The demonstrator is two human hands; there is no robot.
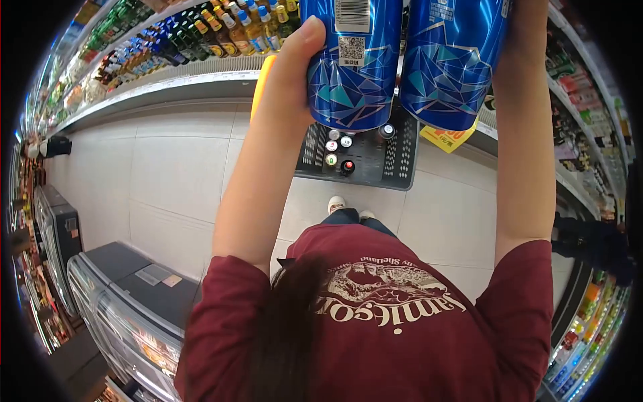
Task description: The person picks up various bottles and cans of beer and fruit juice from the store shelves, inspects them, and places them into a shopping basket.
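Two big blue cans with a faceted pattern are held up side by side, close before the camera, their tops cut off by the upper frame edge. Around the left blue can my left hand is closed, the thumb lying along its side. My right hand grips the right blue can from its outer side; most of its fingers are hidden or out of frame. Below the cans, a dark grey shopping basket holds several cans and bottles, seen by their tops.
Bottles line the shelf ahead and to the left. A yellow price sign hangs under the right can. Freezer cabinets stand at the lower left. More stocked shelves run along the right.
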